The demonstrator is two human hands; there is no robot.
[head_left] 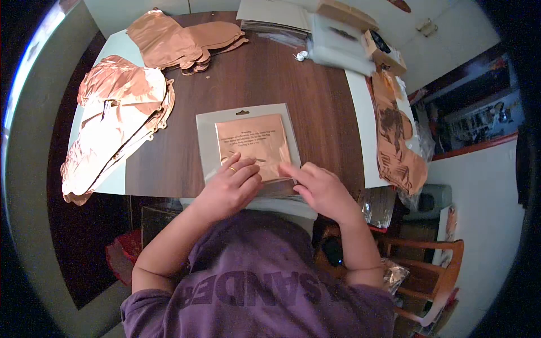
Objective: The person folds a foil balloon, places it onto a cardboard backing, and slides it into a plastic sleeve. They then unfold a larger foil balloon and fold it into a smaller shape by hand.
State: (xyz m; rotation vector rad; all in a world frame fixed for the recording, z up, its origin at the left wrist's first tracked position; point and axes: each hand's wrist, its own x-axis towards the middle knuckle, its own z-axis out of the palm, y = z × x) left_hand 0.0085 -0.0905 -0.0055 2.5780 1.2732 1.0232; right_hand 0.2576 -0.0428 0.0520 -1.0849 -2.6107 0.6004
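I'm observing left hand (232, 181) loosely spread, empty; right hand (320, 188) half-closed (pinch unclear), apparently smoothing the clear bag (251, 138), next needing even pressure.

This seems a home workroom; foil stacks (160, 42), wooden chair (422, 244).

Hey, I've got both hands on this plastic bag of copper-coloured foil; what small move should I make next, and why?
I'd probably smooth the near edge of the clear plastic bag flat: the copper-coloured foil already lies inside, and your left hand and right hand are both at that end.
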